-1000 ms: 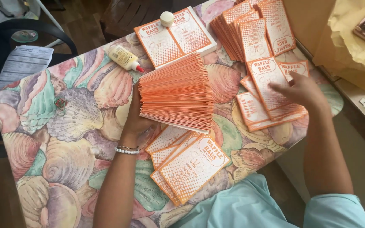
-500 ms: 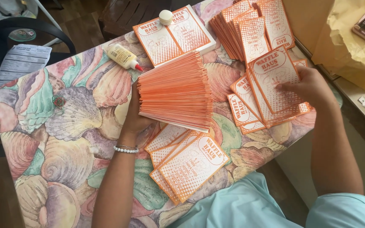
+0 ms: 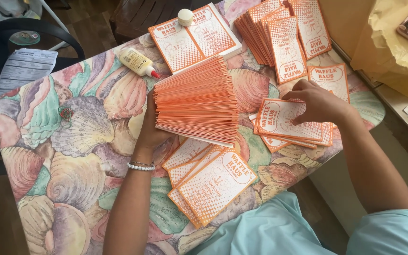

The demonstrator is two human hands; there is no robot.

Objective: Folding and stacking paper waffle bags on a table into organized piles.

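The worktop [image 3: 72, 156] is the largest thing here, draped in a smooth cloth printed with big pastel seashells. On it sits a thick fanned stack of folded cards [image 3: 197, 101], orange-edged thin paper, its leaves splayed like a book; the left hand [image 3: 149, 130] cups its near-left end, fingers curled under and hidden. To the right lies a smaller loose pile of cards [image 3: 289, 125], white with orange dotted print and rounded badges, and the right hand [image 3: 317, 101] presses flat on the top one, fingers half bent, gripping nothing that shows. This looks like a sorting or gathering step, and the next move would call for pinching one slick card free without dragging its neighbours. A small glue bottle [image 3: 137, 61] lies on its side near the stack.
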